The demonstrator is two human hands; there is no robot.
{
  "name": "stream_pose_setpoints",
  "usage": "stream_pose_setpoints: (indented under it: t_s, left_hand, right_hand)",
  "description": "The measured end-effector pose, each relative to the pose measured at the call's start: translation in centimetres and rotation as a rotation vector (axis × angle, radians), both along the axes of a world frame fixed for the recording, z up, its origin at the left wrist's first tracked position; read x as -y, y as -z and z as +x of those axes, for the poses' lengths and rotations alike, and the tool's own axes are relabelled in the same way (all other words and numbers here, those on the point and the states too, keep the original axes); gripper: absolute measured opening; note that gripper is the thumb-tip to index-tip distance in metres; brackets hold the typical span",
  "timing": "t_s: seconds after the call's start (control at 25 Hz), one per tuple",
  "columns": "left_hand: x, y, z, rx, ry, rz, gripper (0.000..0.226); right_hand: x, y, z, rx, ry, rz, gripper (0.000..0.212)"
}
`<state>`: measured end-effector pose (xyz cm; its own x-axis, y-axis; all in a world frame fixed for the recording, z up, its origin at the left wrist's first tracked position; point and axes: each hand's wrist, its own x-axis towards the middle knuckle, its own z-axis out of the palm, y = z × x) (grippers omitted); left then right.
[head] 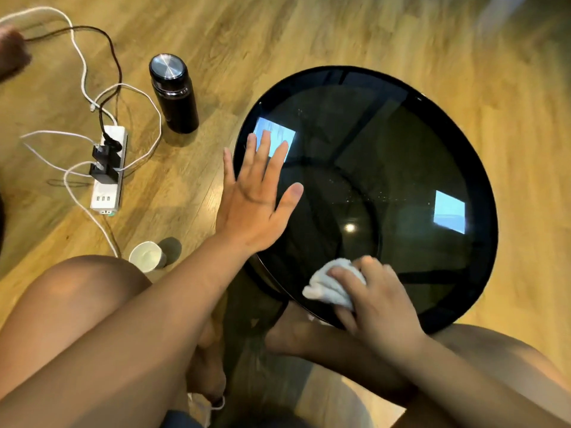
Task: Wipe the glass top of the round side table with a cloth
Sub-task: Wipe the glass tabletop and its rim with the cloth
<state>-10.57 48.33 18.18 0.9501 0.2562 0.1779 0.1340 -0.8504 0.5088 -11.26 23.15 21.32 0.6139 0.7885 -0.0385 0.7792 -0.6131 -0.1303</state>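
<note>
Pressing cloth (332, 287) at near rim of glass top (401, 156): right hand (375, 304) clenched on it; left hand (258, 193) flat, fingers spread, at left rim; centre unobstructed.

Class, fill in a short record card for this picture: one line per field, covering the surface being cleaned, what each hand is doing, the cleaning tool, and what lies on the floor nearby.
Surface: round side table with dark glass top, a few specks near its middle
Left hand: open, fingers spread, flat on the glass at the table's left edge
Right hand: closed on the white cloth, pressing it on the near edge of the glass
Floor items: black flask, power strip with cables, paper cup
Floor: wood
</note>
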Motion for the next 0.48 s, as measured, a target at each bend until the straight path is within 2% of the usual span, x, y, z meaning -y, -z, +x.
stream_pose_setpoints:
  t_s: [0.12,0.28,0.4,0.48]
  left_hand:
    - [-0.2,0.4,0.3,-0.002,0.005,-0.008,0.071]
    - [-0.3,0.7,0.4,-0.011,0.022,-0.021,0.073]
    - [-0.2,0.7,0.4,0.01,0.017,-0.054,0.073]
    - [-0.4,1.0,0.6,0.028,0.002,-0.07,0.071]
  right_hand:
    - [-4.5,1.0,4.5,0.086,0.016,0.05,0.038]
    - [-13.7,2.1,15.0,0.233,0.193,0.113,0.043]
    - [-21.4,2.7,23.9,0.242,0.313,0.119,0.044]
    - [-23.7,3.2,26.8,0.228,0.338,0.099,0.043]
